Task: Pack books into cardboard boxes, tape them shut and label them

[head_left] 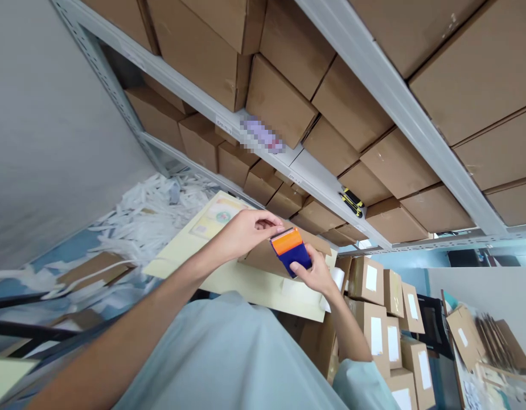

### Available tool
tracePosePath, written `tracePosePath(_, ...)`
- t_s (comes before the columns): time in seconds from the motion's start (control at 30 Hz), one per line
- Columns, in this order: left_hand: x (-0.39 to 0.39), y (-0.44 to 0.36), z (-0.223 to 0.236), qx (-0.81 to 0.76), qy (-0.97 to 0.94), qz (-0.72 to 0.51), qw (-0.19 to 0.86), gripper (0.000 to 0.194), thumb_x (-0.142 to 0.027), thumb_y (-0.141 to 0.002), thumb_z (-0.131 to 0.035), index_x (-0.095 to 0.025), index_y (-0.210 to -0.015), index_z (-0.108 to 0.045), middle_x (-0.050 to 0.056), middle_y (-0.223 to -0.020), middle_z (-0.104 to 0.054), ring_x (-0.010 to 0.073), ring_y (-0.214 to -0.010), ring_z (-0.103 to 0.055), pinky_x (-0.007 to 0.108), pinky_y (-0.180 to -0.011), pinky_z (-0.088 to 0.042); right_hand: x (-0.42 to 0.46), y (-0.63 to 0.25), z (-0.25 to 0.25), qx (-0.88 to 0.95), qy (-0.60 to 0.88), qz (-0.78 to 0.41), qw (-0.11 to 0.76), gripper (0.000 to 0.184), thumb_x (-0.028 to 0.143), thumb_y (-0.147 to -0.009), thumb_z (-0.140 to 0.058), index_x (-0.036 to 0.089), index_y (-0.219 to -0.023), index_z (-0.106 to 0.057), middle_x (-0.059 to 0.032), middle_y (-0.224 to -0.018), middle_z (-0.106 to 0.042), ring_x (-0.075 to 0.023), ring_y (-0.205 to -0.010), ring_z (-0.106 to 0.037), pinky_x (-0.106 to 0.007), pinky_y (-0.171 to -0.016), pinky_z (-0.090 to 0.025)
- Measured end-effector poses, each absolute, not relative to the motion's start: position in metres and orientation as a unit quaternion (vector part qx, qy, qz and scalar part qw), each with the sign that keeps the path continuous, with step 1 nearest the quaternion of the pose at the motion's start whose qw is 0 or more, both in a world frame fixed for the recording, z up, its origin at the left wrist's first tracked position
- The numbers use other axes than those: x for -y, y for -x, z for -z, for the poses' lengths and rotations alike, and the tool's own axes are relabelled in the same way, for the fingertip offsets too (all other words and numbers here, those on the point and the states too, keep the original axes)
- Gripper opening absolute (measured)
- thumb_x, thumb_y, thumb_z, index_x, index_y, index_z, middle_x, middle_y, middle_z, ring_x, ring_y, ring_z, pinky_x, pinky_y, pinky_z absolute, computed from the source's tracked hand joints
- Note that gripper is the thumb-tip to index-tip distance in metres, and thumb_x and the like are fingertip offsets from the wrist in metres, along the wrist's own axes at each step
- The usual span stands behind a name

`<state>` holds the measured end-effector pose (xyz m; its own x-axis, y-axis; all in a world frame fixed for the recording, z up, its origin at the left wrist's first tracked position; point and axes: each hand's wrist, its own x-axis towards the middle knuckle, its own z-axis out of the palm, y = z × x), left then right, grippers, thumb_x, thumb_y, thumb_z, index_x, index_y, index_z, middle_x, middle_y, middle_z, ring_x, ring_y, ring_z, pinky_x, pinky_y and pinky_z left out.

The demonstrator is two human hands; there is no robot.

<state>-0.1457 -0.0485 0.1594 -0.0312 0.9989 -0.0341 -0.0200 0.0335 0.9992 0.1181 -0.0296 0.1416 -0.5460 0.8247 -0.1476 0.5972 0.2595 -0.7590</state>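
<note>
Above the table [250, 286], the right hand [317, 274] clasps a blue-orange item [294, 259], left hand [251, 232] perhaps pinching its edge.

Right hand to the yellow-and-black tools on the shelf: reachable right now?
Probably not: the right hand grips the blue-and-orange item and would need freeing. Otherwise the way looks open: the yellow-and-black tools lie near the shelf's front edge, uncovered.

the head camera looks forward and down.
</note>
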Motion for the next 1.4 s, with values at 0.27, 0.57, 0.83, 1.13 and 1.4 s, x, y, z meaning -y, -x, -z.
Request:
tracePosePath(0.27,0.072,0.15,-0.095,-0.587,-0.289,-0.564,0.503,0.044,-0.06,-0.067,-0.093,-0.022,-0.086,-0.083,0.009,-0.097,-0.085,0.0277,-0.094,-0.079,0.042,-0.096,-0.068,0.013,-0.154,-0.178,0.686,0.472,-0.55,-0.061,0.058,0.077,-0.088,-0.084,0.024,-0.105,-0.065,-0.0039,-0.09,-0.078,-0.0266,-0.079,-0.082,-0.032,-0.063,-0.061)
tracePosePath(0.57,0.066,0.127,-0.051,-0.524,-0.066,-0.58,0.621,0.045,-0.045,-0.062,-0.105,-0.016,-0.087,-0.081,0.007,-0.088,-0.079,0.0227,-0.091,-0.078,0.052,-0.103,-0.069,-0.077,-0.189,-0.213,0.647,0.484,-0.568,-0.152,0.062,0.075,-0.082,-0.09,0.021,-0.099,-0.065,-0.0001,-0.077,-0.076,-0.0207,-0.065,-0.077,-0.029,-0.059,-0.063)
tracePosePath(0.83,0.053,0.123,-0.03,-0.524,-0.025,-0.584,0.619,0.039,-0.038,-0.065,-0.103,-0.015,-0.087,-0.08,0.008,-0.092,-0.081,0.0223,-0.091,-0.078,0.051,-0.106,-0.068,-0.107,-0.179,-0.164,0.617,0.46,-0.609,-0.192,0.066,0.077,-0.079,-0.091,0.02,-0.096,-0.064,-0.0004,-0.071,-0.075,-0.0191,-0.059,-0.073,-0.028,-0.056,-0.06)
tracePosePath(1.13,0.041,0.121,-0.005,-0.617,-0.074,-0.563,0.545,0.031,-0.039,-0.069,-0.092,-0.016,-0.083,-0.077,0.009,-0.088,-0.081,0.0277,-0.1,-0.08,0.045,-0.1,-0.069,-0.095,-0.179,-0.133,0.607,0.479,-0.612,-0.166,0.069,0.08,-0.074,-0.092,0.021,-0.097,-0.065,0.0026,-0.072,-0.074,-0.0179,-0.059,-0.07,-0.029,-0.057,-0.059)
tracePosePath(1.4,0.032,0.127,-0.005,-0.623,-0.068,-0.552,0.55,0.019,-0.03,-0.075,-0.083,-0.019,-0.084,-0.071,0.007,-0.084,-0.077,0.0271,-0.09,-0.083,0.044,-0.092,-0.071,-0.094,-0.16,-0.134,0.606,0.485,-0.605,-0.18,0.069,0.081,-0.074,-0.092,0.022,-0.093,-0.063,0.0029,-0.067,-0.072,-0.0175,-0.055,-0.07,-0.027,-0.051,-0.056)
